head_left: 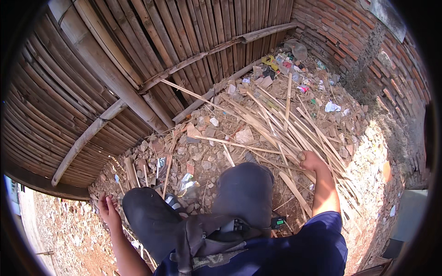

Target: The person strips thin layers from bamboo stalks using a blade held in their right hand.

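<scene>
A loose pile of long, thin bamboo strips [271, 122] lies on the rubble in front of me and to the right. At the pile's near right part, my right hand [311, 161] is closed on a bamboo strip; its fingertips are partly hidden among the strips. Out at the left, beside my bent knee, my left hand [109, 209] hangs in the air with its fingers loosely apart and nothing in them. A wider, flat bamboo piece [295, 193] rests on the ground between my right forearm and my knee.
A wall of upright bamboo slats [184, 50] runs along the left, crossed by a bamboo pole [90, 135]. On the right stands a brick wall [336, 37]. Litter and plastic scraps [287, 64] fill the far corner. Broken stones [202, 158] cover the ground around my knees.
</scene>
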`<action>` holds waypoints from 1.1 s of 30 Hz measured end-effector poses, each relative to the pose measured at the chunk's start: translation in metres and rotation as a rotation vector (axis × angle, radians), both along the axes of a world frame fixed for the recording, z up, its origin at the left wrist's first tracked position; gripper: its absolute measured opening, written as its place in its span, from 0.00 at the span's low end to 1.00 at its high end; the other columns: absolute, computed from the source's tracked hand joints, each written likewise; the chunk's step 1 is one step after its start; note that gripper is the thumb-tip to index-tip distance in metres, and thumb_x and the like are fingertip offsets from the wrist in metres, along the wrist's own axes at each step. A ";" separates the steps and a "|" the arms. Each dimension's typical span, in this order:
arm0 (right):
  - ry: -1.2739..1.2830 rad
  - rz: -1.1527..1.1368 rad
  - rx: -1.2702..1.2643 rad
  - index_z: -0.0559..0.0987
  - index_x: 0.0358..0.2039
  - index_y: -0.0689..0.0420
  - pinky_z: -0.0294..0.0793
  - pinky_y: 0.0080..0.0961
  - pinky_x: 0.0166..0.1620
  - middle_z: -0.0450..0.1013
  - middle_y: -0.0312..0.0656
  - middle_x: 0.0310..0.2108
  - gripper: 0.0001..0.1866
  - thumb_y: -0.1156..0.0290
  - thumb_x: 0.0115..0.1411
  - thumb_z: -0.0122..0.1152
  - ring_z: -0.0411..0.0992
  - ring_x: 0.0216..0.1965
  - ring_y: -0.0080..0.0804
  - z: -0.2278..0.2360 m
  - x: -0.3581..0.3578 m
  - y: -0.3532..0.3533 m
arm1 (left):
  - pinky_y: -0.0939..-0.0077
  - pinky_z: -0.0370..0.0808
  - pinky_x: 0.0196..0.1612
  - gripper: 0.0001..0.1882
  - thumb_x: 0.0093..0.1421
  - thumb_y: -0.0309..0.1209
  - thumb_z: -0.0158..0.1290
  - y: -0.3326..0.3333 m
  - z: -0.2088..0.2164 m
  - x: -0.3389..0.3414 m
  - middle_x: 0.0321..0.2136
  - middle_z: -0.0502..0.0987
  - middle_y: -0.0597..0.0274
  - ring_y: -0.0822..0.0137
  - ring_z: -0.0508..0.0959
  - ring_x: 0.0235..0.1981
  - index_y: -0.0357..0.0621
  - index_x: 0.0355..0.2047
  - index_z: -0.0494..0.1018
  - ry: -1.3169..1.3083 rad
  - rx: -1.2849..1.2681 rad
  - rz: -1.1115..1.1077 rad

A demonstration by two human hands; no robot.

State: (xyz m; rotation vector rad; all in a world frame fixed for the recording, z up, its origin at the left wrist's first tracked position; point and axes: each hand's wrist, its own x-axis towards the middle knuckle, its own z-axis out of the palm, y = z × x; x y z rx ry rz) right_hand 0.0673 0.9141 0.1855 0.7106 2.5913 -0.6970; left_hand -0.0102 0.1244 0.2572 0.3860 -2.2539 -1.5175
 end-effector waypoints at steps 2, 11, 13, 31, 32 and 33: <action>-0.099 0.049 0.012 0.75 0.56 0.60 0.75 0.34 0.52 0.78 0.56 0.47 0.33 0.69 0.47 0.70 0.77 0.48 0.47 -0.027 0.017 -0.007 | 0.79 0.75 0.42 0.18 0.72 0.33 0.50 0.014 0.000 -0.014 0.44 0.78 0.59 0.74 0.77 0.38 0.39 0.58 0.68 0.070 0.020 -0.083; -0.221 0.014 -0.199 0.73 0.59 0.60 0.72 0.36 0.56 0.76 0.59 0.51 0.35 0.70 0.48 0.70 0.75 0.54 0.48 0.025 0.032 -0.056 | 0.76 0.75 0.47 0.15 0.69 0.29 0.53 0.083 0.028 -0.031 0.42 0.79 0.61 0.73 0.77 0.40 0.38 0.53 0.71 0.109 -0.058 -0.281; -0.099 0.056 -0.127 0.75 0.57 0.60 0.73 0.35 0.54 0.77 0.57 0.48 0.35 0.70 0.46 0.72 0.76 0.50 0.46 0.022 0.029 -0.036 | 0.77 0.75 0.45 0.14 0.68 0.27 0.54 0.109 0.031 -0.045 0.41 0.79 0.61 0.74 0.78 0.39 0.37 0.52 0.72 0.164 -0.044 -0.391; 0.073 0.467 -0.289 0.76 0.50 0.62 0.72 0.32 0.50 0.77 0.47 0.42 0.29 0.59 0.52 0.74 0.75 0.44 0.35 0.215 -0.102 -0.151 | 0.37 0.54 0.67 0.40 0.51 0.39 0.68 0.235 0.099 -0.084 0.65 0.60 0.45 0.38 0.58 0.68 0.43 0.62 0.64 0.600 -0.961 -0.526; 0.094 0.503 -0.289 0.76 0.48 0.61 0.72 0.29 0.45 0.77 0.43 0.38 0.28 0.61 0.51 0.76 0.72 0.40 0.30 0.218 -0.109 -0.165 | 0.35 0.50 0.68 0.42 0.51 0.39 0.68 0.231 0.099 -0.087 0.66 0.58 0.45 0.36 0.55 0.69 0.43 0.64 0.62 0.647 -0.946 -0.465; 0.114 0.529 -0.284 0.76 0.47 0.60 0.71 0.27 0.41 0.76 0.39 0.33 0.27 0.62 0.51 0.77 0.70 0.36 0.24 0.221 -0.114 -0.174 | 0.32 0.46 0.69 0.45 0.50 0.39 0.68 0.228 0.098 -0.091 0.67 0.56 0.45 0.35 0.51 0.71 0.42 0.65 0.59 0.697 -0.922 -0.412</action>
